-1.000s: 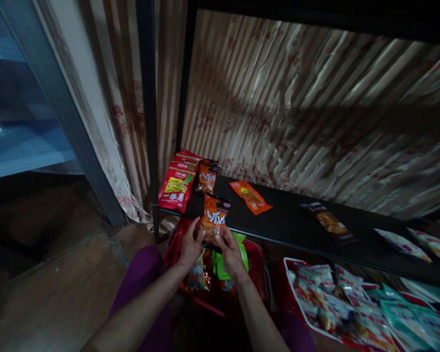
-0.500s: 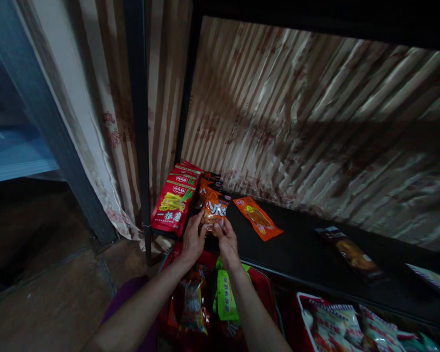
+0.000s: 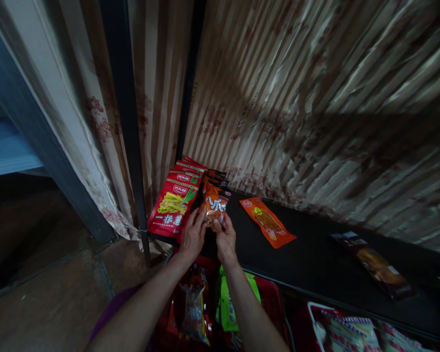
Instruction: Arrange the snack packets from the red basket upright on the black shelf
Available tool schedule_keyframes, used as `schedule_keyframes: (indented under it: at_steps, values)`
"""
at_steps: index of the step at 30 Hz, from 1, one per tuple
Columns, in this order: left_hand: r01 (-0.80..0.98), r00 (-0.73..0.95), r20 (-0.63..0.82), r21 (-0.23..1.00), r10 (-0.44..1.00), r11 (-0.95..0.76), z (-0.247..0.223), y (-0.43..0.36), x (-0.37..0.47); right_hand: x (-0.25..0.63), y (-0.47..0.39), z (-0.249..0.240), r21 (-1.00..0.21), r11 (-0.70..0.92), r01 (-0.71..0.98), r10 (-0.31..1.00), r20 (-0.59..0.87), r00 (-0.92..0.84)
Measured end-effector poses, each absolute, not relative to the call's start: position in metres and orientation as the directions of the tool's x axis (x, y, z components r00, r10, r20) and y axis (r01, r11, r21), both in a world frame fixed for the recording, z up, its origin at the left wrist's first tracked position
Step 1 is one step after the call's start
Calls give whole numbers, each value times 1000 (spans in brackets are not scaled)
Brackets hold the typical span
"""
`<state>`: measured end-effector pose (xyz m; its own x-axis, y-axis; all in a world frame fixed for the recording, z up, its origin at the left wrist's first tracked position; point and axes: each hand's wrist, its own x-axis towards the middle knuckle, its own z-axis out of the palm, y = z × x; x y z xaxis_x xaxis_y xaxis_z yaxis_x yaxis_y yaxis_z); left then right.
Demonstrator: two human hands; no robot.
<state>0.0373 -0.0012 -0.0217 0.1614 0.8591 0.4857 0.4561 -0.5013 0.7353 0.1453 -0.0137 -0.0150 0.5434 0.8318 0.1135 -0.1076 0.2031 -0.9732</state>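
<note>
An orange snack packet (image 3: 216, 204) with white lettering lies at the front of a short row of similar packets on the black shelf. My left hand (image 3: 193, 235) pinches its lower left edge. On the lower right, my right hand (image 3: 226, 238) grips it, thumb on top. Just left of my hands is a stack of red snack bags (image 3: 172, 208) printed with yellow sticks. To the right, apart from both hands, an orange flat packet (image 3: 267, 221) lies on the shelf.
Below the black shelf (image 3: 308, 259) stands a red basket (image 3: 275, 298) holding green bags (image 3: 227, 300) and other packets. A second basket (image 3: 313, 320) holds white bags. A dark packet (image 3: 376, 264) lies farther right. A metal post (image 3: 130, 122) rises at left, before a curtain (image 3: 278, 98).
The view has tilted down and come nearer, so the shelf goods appear shifted. Both hands stay on the orange snack packet, which sits against the row behind it.
</note>
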Motion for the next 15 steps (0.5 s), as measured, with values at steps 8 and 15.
schedule_keyframes:
  at_steps: [8,15]
  values:
    - [500,174,452,725,875,-474,-25,2,42,150,-4,-26,-981,189,-44,826,134,548]
    - [568,172,413,700,894,-433,-32,0,45,151,-4,-30,-984,177,21,830,160,533]
